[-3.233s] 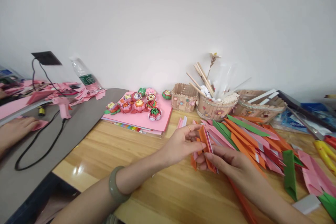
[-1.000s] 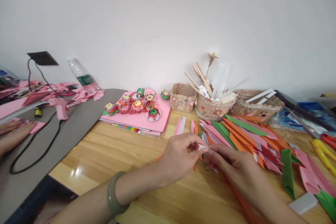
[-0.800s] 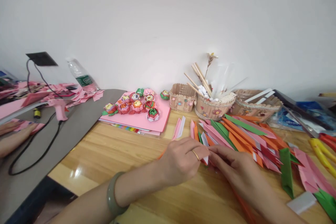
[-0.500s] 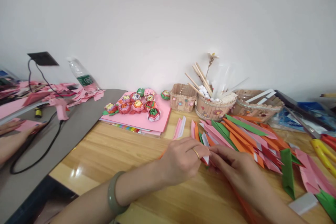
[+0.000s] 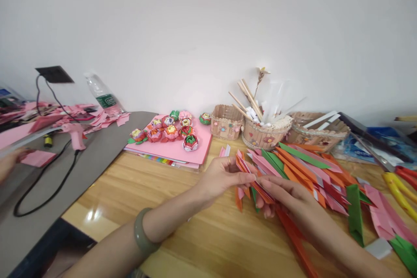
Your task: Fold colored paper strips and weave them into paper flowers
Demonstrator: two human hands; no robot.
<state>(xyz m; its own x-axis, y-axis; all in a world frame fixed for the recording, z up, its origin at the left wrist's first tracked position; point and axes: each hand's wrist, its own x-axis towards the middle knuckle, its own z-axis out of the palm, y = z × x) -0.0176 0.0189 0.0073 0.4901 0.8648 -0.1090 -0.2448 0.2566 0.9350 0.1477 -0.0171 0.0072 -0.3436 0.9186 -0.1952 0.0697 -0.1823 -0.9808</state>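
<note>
A bundle of folded paper strips (image 5: 256, 178), in orange, pink, white and green, is held at the middle of the table. My left hand (image 5: 224, 177), with a ring and a bangle on that arm, pinches its left side with the thumb on top. My right hand (image 5: 282, 193) grips the near right end, its fingers partly underneath. Just beyond lies a heap of loose folded strips (image 5: 302, 169) in orange, green and pink. Below my right hand a long orange strip (image 5: 298, 243) rests on the wood.
Paper flowers (image 5: 171, 131) sit on pink sheets (image 5: 202, 143) at the back. Decorated baskets (image 5: 267, 135) stand by the wall. Yellow-handled scissors (image 5: 400, 191) lie at right. At left are a pink glue gun (image 5: 77, 137), its cable, a leaning bottle (image 5: 102, 95), and another person's hand (image 5: 11, 160).
Both my hands have turned, so the strip bundle now shows between them, and my left thumb has come on top. At left, the other person's hand has drawn back to the left.
</note>
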